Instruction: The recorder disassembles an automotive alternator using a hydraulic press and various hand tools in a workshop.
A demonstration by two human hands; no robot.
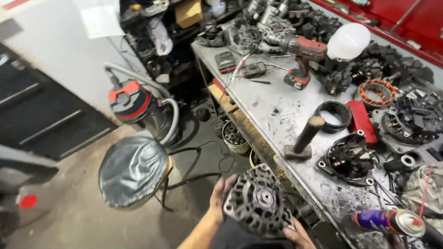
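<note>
alternators: 1 (pixel 258 203) | hands: 2, left hand (pixel 220 193), right hand (pixel 297 234) partly cropped | hammers: 1 (pixel 304 138)

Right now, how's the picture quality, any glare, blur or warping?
Head view: the white lamp globe is blown out; the bench top shows a dull sheen; wide-angle warping tilts the bench edge; the alternator, left hand and right hand look slightly soft.
</note>
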